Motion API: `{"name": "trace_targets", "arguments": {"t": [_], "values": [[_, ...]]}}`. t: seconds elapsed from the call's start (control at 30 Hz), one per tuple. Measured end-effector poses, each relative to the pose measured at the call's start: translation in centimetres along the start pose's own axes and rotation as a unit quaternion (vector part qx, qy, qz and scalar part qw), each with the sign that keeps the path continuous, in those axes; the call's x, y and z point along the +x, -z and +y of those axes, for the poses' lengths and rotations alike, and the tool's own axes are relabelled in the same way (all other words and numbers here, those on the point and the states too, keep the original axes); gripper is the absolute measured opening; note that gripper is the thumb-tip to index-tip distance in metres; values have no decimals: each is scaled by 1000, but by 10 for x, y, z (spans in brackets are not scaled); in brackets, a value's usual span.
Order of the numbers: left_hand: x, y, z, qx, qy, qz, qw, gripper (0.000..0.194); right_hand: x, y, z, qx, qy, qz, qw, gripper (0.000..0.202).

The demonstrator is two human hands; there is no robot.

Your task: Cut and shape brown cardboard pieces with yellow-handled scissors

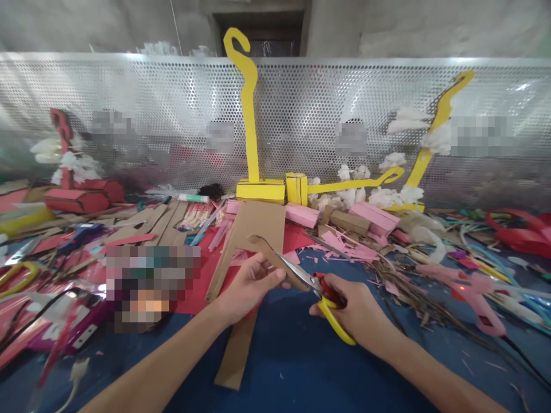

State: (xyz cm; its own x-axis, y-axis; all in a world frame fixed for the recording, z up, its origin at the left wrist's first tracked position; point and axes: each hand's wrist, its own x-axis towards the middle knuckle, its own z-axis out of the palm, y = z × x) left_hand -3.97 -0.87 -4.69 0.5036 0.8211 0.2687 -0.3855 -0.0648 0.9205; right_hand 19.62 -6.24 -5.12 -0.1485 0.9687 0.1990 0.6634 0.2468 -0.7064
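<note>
My left hand [253, 287] pinches a narrow curved strip of brown cardboard [269, 252] in front of me. In my right hand [355, 301] is a pair of scissors [333, 321] with yellow and red handles. Their metal blades lie along the cardboard strip, close to my left fingertips; whether they are parted is hard to tell. Beneath my left wrist a flat cardboard strip [236, 355] rests on the blue table. Behind my hands lies a larger cardboard sheet [260, 223], its near part hidden by the left hand.
A yellow hook-shaped piece [248, 120] stands on a yellow base against a perforated metal panel [172, 103]. Pink paper boxes [374, 218] and scraps lie behind my right hand. At right sits a pink glue gun [469, 289] with a black cord. Red paper [189, 298] lies left.
</note>
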Motion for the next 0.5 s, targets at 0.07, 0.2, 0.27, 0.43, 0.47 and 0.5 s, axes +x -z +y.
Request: {"name": "trace_targets", "arguments": {"t": [0.07, 0.2, 0.27, 0.43, 0.47, 0.5], "values": [[0, 1, 2, -3, -3, 15, 1000, 24, 1, 2, -4, -13, -1, 17, 1000, 38], [0, 2, 6, -11, 8, 54, 998, 26, 2, 6, -4, -66, 22, 46, 997, 36], [0, 1, 8, 2, 14, 67, 998, 25, 2, 8, -3, -86, 36, 49, 994, 35], [1, -4, 15, 51, 26, 92, 994, 29, 2, 10, -2, -100, 27, 33, 994, 32], [0, -5, 16, 60, 26, 92, 994, 30, 2, 9, -2, -103, 23, 31, 994, 33], [0, -6, 16, 68, 23, 93, 993, 30, 2, 8, -2, -106, 20, 29, 994, 35]]}}
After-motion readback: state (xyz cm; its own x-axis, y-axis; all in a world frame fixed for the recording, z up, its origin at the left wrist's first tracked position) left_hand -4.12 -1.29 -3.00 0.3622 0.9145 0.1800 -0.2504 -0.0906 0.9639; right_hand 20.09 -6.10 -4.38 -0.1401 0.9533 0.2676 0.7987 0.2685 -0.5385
